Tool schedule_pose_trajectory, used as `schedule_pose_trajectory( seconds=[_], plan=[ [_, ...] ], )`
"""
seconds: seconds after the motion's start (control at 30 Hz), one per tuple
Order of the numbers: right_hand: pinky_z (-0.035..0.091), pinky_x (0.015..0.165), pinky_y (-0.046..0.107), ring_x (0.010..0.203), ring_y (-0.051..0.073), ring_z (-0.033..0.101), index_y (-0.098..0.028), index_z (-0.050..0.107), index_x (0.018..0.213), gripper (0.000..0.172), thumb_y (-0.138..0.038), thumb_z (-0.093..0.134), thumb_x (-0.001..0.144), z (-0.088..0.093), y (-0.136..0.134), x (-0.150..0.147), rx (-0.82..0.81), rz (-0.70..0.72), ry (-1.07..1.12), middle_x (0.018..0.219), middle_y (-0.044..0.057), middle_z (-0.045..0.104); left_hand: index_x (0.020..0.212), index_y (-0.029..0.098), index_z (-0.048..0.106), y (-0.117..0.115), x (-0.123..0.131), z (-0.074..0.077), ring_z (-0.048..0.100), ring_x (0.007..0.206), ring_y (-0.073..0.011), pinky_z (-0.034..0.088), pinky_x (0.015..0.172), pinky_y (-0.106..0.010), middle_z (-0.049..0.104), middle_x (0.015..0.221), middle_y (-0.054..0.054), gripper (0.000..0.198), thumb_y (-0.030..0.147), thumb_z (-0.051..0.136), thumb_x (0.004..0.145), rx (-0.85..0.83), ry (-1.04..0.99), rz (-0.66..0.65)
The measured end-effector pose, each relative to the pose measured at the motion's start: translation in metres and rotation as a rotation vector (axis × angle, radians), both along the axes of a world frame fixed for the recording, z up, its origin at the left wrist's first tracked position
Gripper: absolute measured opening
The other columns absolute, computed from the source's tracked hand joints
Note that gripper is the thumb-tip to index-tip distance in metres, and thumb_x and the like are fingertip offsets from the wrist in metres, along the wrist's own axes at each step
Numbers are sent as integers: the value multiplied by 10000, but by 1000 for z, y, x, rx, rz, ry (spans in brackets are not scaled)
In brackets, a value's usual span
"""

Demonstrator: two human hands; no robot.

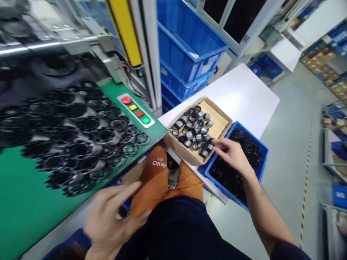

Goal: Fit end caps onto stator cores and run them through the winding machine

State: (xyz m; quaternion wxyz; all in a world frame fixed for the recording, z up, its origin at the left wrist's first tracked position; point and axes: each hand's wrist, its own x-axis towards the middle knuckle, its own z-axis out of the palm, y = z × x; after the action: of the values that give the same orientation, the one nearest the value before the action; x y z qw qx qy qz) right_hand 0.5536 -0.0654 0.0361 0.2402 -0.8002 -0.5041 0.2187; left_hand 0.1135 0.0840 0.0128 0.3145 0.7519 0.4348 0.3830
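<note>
My left hand (114, 213) is over my lap near the green bench edge, slightly blurred, its fingers apart and nothing visible in them. My right hand (231, 153) reaches over the rim between a cardboard box (180, 151) and a blue bin (264, 164). Its fingers are curled together at the box's right side, beside the metal-and-black ring parts (199, 137); whatever they pinch is hidden. Those small cylindrical rings lie loose in the box. Black plastic pieces (225, 177) fill the blue bin.
Many toothed black-and-silver rings (84, 151) stand grouped on the green bench (21, 202) at left. A button panel (135, 110) sits at its corner, beside a machine frame with a yellow bar (126, 32). Stacked blue crates (189, 54) stand behind the white table (238, 94).
</note>
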Motion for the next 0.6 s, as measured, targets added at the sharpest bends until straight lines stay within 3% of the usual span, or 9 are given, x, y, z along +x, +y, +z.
schedule_pose_trajectory(
  seconds=[0.07,0.1,0.17,0.3,0.4,0.47,0.6],
  plan=[
    [740,1078,541,1160,332,863,-188,760,1626,544,-469,707,1163,-13,27,40,41,-56,-65,1402,200,874,1404,906,759,-1,73,3,853,892,-399,751,836,-664,896,1029,75,636,536,890,903,-16,-28,-202],
    [740,1096,548,1245,335,851,-197,692,1720,605,-419,687,1157,-20,44,56,49,-56,-83,1550,218,825,1400,800,837,6,112,7,875,1016,-369,769,970,-625,909,1118,56,494,520,854,992,-25,-11,-270],
    [730,1151,588,1389,353,806,-221,616,1805,695,-355,711,1130,-34,79,83,41,-23,-105,1725,231,730,1414,525,899,29,183,18,837,1293,-374,718,1212,-621,891,1326,-37,358,528,712,1109,-37,133,-416],
    [658,1291,635,1497,357,765,-209,728,1665,574,-395,862,1140,-57,129,111,-42,87,-140,1662,172,765,1508,335,808,78,299,27,721,1486,-396,660,1294,-604,803,1497,-114,391,481,714,1157,58,399,-496],
    [681,1244,617,1419,338,789,-207,749,1602,532,-483,874,1163,-72,138,112,-101,62,-206,1591,140,776,1560,262,787,105,364,16,679,1541,-443,656,1280,-598,779,1534,-154,449,419,777,1139,121,625,-506],
    [668,1248,624,1417,344,777,-210,717,1640,532,-459,834,1184,-82,137,107,-123,3,-257,1588,147,765,1476,226,835,119,396,4,713,1498,-481,666,1251,-613,800,1495,-176,441,402,874,1073,120,745,-513],
    [584,1310,657,1458,406,712,-160,646,1718,530,-275,651,1201,-94,131,98,-112,-57,-294,1645,221,739,1300,173,883,134,431,-17,806,1342,-476,670,1207,-612,823,1412,-191,489,518,1007,977,118,871,-500]
  ],
)
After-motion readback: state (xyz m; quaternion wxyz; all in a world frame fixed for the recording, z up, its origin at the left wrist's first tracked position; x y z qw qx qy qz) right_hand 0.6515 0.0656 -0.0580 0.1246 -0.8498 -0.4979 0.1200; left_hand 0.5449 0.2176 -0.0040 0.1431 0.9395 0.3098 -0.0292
